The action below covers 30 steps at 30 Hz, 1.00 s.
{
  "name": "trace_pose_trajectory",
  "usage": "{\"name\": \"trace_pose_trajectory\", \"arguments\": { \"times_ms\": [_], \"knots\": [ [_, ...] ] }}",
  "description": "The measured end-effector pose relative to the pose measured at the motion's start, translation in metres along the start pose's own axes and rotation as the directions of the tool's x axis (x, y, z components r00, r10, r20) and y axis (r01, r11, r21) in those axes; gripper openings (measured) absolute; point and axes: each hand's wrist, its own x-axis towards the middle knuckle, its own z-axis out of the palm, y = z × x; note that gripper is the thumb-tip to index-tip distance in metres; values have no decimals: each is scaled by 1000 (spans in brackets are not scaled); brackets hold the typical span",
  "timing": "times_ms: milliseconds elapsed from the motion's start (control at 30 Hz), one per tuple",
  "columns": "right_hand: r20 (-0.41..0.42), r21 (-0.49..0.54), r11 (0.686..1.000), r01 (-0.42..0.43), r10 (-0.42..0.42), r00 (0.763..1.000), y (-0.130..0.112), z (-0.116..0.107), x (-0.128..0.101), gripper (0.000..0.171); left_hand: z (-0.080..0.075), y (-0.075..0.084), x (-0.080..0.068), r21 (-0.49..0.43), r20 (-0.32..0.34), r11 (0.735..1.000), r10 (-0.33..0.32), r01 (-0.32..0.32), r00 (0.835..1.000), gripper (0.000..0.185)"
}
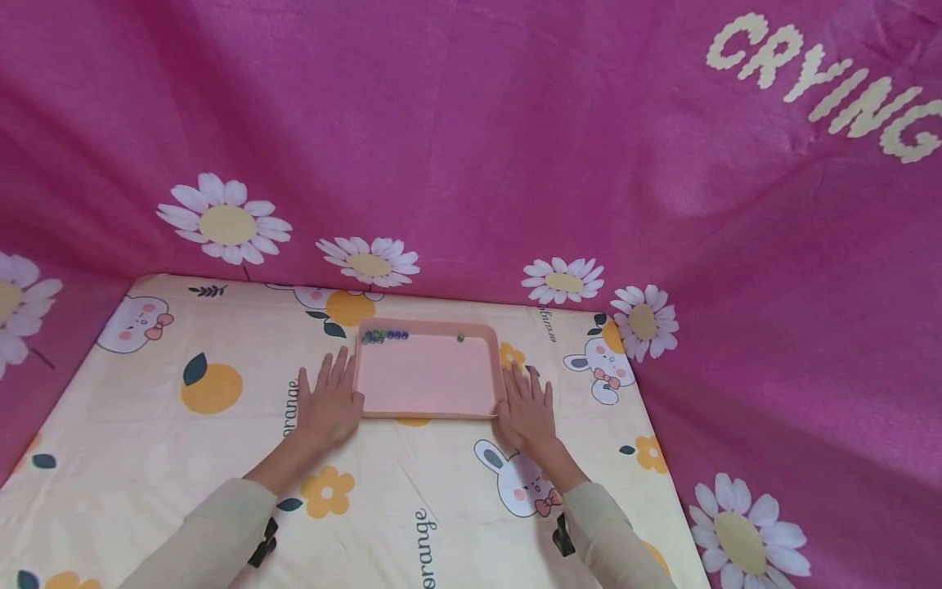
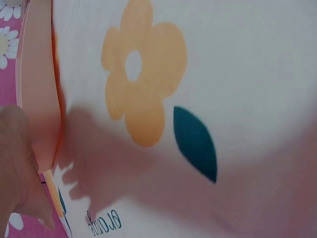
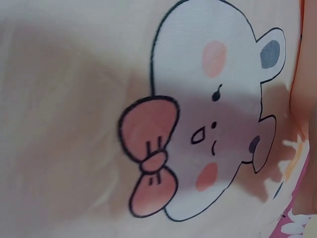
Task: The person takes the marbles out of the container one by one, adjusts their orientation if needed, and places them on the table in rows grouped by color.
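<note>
- Worktop, cloth-covered, printed with oranges, flowers and rabbits.
- Tray, pink, shallow; lies near the worktop's far edge.
- Marbles, blue and green; grouped in the tray's far left corner.
- Single marble, greenish; by the tray's far edge, right of middle.
- Left hand, fingers extended and spread, gripping nothing; at the tray's left edge.
- Right hand, likewise spread, gripping nothing; at the tray's right edge.

Beige sleeves — small black device at each
</note>
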Motion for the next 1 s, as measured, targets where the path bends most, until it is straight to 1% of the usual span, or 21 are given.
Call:
{"name": "trace_pose_trajectory", "arguments": {
  "times_ms": [133, 300, 433, 633, 833, 1000],
  "knots": [
    [-7, 7, 1000, 4, -4, 1000, 3, 2, -4, 59, 2, 3, -5, 1, -9, 1000, 1, -1, 1000, 66],
    [-20, 20, 1000, 11, -11, 1000, 6, 2, -10, 59, 6, 7, -8, 14, -13, 1000, -13, 14, 1000, 67],
    [-35, 26, 999, 24, -23, 999, 7, 2, -13, 59, 8, 6, -10, 17, -11, 1000, -15, 15, 1000, 67],
    [-31, 26, 999, 19, -18, 999, 6, 4, -13, 60, 8, 5, -12, 9, -17, 1000, -13, 13, 1000, 68],
    [-26, 47, 999, 1, 0, 1000, 4, 6, -13, 60, 8, 4, -11, 6, -58, 1000, -4, 5, 998, 76],
    [-17, 53, 999, -5, 6, 1000, 3, 6, -13, 60, 9, 2, -9, 11, -74, 1000, -1, 2, 997, 76]
  ]
}}
